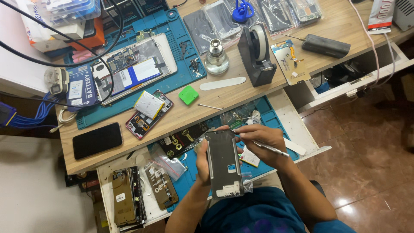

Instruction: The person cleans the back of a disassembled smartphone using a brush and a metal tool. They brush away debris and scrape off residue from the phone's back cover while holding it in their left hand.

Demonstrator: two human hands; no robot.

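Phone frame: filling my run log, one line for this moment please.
left hand: holds phone frame | right hand: metal tool at frame top

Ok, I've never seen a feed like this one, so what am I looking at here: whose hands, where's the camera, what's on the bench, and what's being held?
There is one picture, from a camera worn on the person's head, looking down at their own two bare hands; no machine is involved. The left hand grips a dark phone frame upright over the lap. The right hand holds a thin metal tool, its tip near the frame's top edge. On the wooden bench lie a blue work mat with an opened tablet, an opened phone, a black phone, a glass bottle, a tape dispenser and a green pick. An open drawer below holds more parts.
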